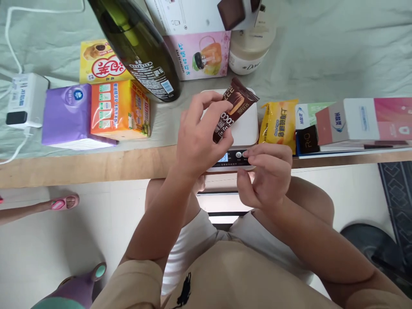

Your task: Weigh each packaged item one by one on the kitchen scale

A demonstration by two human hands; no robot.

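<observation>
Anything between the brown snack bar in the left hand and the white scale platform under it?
Nothing visible. The left hand holds the brown snack bar directly over the scale, whose platform looks bare. The right hand is at the scale's front button panel, not over the platform.

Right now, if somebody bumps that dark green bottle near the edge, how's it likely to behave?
The dark green bottle looks like glass, so probably heavy and breakable. It's tall and narrow, so it may tip. Its round body would likely roll towards the orange box.

Brown snack wrapper [232, 108], sealed, tilted, raised just above white kitchen scale [247, 126]; scale display lit.
</observation>
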